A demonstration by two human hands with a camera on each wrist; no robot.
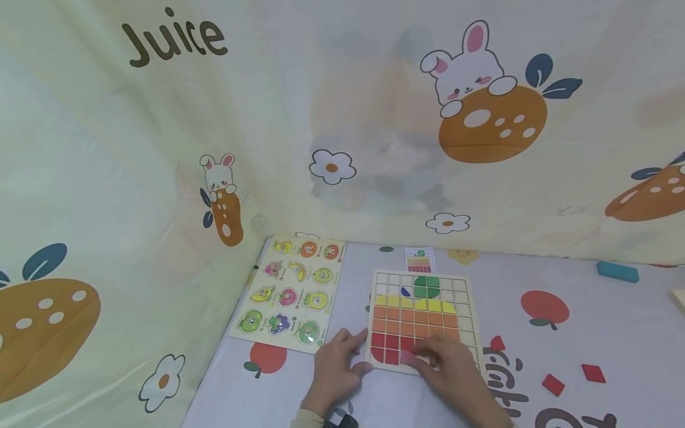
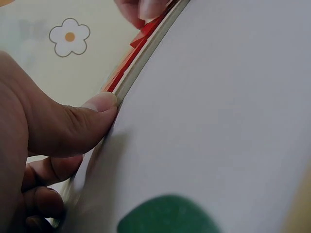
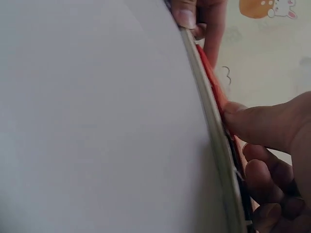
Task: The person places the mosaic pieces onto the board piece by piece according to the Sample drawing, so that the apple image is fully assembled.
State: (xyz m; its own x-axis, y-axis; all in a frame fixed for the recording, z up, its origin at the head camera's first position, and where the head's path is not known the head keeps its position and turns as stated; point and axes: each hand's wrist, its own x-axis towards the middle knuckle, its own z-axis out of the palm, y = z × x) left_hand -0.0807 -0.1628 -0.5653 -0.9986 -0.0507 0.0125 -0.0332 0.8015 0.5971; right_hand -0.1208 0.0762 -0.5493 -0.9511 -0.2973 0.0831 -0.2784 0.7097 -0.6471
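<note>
A square wooden grid board (image 1: 465,285) lies on the cloth with colored tiles set in its cells: green at the top, then yellow, orange and red rows. My left hand (image 1: 334,368) holds the board's near left corner, its thumb against the near edge and its index finger at the left side. In the left wrist view, that thumb (image 2: 99,107) presses on the board's edge. Over the lower red rows, my right hand (image 1: 449,368) pinches a red tile (image 1: 408,358) between thumb and fingers. The right hand covers some near right cells.
Loose red tiles (image 1: 553,384) lie right of the board. A small pattern card (image 1: 420,260) sits behind it. To the left is a fruit picture board (image 1: 332,279). A teal block (image 1: 618,271) lies at the back right, below the printed cloth wall (image 1: 374,119).
</note>
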